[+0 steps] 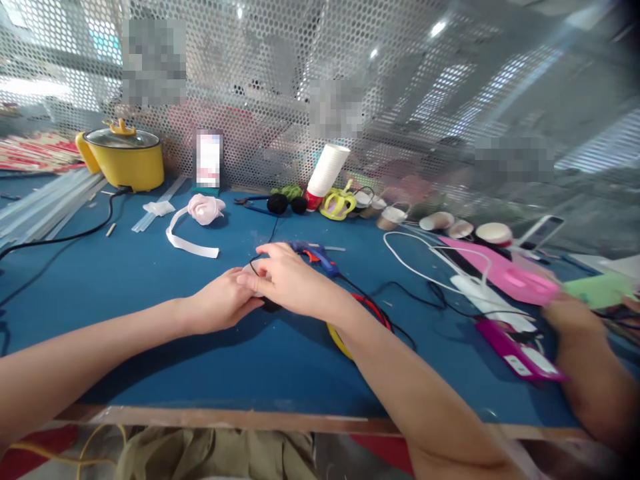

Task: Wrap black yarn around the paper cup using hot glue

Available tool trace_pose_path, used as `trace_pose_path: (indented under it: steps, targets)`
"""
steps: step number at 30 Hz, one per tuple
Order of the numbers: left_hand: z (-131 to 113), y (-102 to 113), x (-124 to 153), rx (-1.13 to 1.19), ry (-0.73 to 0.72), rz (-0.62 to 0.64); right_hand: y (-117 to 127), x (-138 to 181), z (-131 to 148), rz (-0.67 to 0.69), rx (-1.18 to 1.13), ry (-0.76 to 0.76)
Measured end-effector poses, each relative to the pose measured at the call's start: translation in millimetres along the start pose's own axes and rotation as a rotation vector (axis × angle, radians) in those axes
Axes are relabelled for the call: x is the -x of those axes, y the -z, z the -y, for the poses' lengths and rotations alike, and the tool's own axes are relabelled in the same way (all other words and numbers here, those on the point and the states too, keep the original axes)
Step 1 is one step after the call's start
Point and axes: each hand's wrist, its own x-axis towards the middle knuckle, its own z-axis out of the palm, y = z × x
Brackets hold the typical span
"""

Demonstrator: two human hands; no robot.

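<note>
The left hand [220, 303] and right hand [290, 280] are pressed together, fingers narrowly curled, and a small dark piece [271, 307] is held pinched between them on the blue table [150, 347]. A thin black wire [256, 261] is seen curving away beyond the right fingertips. A blue glue gun [316, 255] is laid just beyond the right hand

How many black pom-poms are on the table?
2 pom-poms: side by side at the back, left of the cup stack. A dark thing under the right hand may be another.
</note>
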Motion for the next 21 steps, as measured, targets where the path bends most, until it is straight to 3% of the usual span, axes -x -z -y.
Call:
trace_pose_path:
  steps: [4,10,14,21]
  targets:
    - [1,2,0,0.048,0.045,0.019,-4,0,-4,-0.103,-0.241,-0.106]
    - [-3,13,-2,0.415,0.328,0.074,0,16,-14,-0.313,-0.706,-0.193]
    - [-6,14,-3,0.635,0.353,0.069,0,25,-17,-0.394,-0.793,-0.246]
    - [-7,14,-1,0.697,0.378,0.078,-8,30,-27,-0.443,-0.788,-0.327]
